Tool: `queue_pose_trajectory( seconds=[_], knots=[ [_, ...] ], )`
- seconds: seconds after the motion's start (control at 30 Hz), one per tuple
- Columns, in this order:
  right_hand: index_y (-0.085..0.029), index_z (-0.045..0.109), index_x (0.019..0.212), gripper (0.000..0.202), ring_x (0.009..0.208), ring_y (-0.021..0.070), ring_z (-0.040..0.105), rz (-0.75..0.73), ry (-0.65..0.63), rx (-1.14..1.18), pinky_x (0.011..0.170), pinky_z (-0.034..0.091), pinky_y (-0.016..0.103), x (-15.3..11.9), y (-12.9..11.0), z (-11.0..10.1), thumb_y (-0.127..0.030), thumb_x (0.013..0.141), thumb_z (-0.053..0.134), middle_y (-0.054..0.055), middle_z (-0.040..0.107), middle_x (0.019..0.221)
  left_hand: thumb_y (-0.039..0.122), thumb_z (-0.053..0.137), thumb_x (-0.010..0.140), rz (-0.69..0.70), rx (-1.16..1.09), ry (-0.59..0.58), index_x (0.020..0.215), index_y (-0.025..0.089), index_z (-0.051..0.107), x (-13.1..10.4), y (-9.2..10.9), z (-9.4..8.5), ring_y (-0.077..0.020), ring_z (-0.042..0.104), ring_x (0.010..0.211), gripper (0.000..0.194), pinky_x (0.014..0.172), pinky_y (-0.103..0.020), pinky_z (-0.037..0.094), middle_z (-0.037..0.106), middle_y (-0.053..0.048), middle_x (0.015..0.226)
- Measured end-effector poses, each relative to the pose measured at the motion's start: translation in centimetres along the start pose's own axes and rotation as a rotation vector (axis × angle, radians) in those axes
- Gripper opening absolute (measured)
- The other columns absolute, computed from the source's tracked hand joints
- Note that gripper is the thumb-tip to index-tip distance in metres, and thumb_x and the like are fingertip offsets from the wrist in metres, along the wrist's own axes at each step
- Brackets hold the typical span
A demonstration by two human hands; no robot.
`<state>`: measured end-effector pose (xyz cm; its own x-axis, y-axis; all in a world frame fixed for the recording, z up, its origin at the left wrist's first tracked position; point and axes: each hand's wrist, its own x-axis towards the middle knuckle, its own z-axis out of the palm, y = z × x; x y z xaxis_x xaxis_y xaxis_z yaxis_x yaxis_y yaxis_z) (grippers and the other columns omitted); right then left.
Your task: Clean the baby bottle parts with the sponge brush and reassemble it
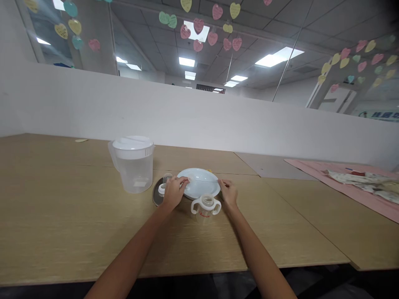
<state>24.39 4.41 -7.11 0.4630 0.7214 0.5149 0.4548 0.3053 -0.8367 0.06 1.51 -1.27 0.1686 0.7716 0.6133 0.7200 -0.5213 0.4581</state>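
Observation:
My left hand [175, 191] and my right hand [229, 193] are raised over a white oval dish [199, 191], fingertips pinched. Between them runs a thin, pale, straw-like strand [204, 181], one end in each pinch; its exact kind is too fine to make out. Just in front of the dish stands a clear baby bottle [205, 214] with two white handles and an uncovered mouth. Beside my left hand, partly hidden by it, a dark round tray [156, 200] holds a white ring-shaped bottle part [161, 189] and a small clear cap [167, 177].
A lidded translucent pitcher [136, 168] with liquid in it stands left of the tray. Farther right, a pink cloth [307, 168] lies under patterned fabric [358, 182]. A white wall [187, 116] closes off the back of the wooden table [77, 224].

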Motion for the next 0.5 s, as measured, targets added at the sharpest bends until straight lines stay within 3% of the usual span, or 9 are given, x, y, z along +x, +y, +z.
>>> queue_pose_trajectory(
  seconds=[0.17, 0.27, 0.5],
  knots=[
    [-0.015, 0.071, 0.081, 0.044, 0.082, 0.0214, 0.059, -0.067, -0.031, -0.077, 0.075, 0.042, 0.030, -0.3, -0.6, 0.0, -0.050, 0.081, 0.044, 0.010, 0.067, 0.090, 0.030, 0.043, 0.086, -0.086, -0.212, 0.091, 0.086, 0.017, 0.066, 0.2, 1.4, -0.8, -0.0167, 0.060, 0.072, 0.026, 0.068, -0.027, 0.042, 0.070, -0.003, 0.079],
    [-0.016, 0.070, 0.084, 0.045, 0.083, 0.0204, 0.058, -0.061, -0.028, -0.091, 0.076, 0.041, 0.029, -0.6, -1.1, 0.0, -0.049, 0.083, 0.040, 0.010, 0.067, 0.091, 0.032, 0.047, 0.083, -0.158, -0.495, 0.149, 0.086, 0.017, 0.065, 0.3, 2.5, -1.6, -0.0160, 0.062, 0.073, 0.024, 0.067, -0.025, 0.044, 0.070, -0.004, 0.079],
    [-0.015, 0.067, 0.083, 0.049, 0.069, 0.0192, 0.058, 0.119, 0.051, 0.082, 0.063, 0.041, 0.026, -0.8, -1.0, 0.4, -0.055, 0.080, 0.040, 0.007, 0.067, 0.075, 0.042, 0.063, 0.074, -0.324, -1.127, 0.118, 0.092, 0.014, 0.063, 1.1, 2.7, -2.5, -0.0164, 0.065, 0.084, 0.033, 0.077, -0.028, 0.047, 0.068, -0.011, 0.102]
  ],
)
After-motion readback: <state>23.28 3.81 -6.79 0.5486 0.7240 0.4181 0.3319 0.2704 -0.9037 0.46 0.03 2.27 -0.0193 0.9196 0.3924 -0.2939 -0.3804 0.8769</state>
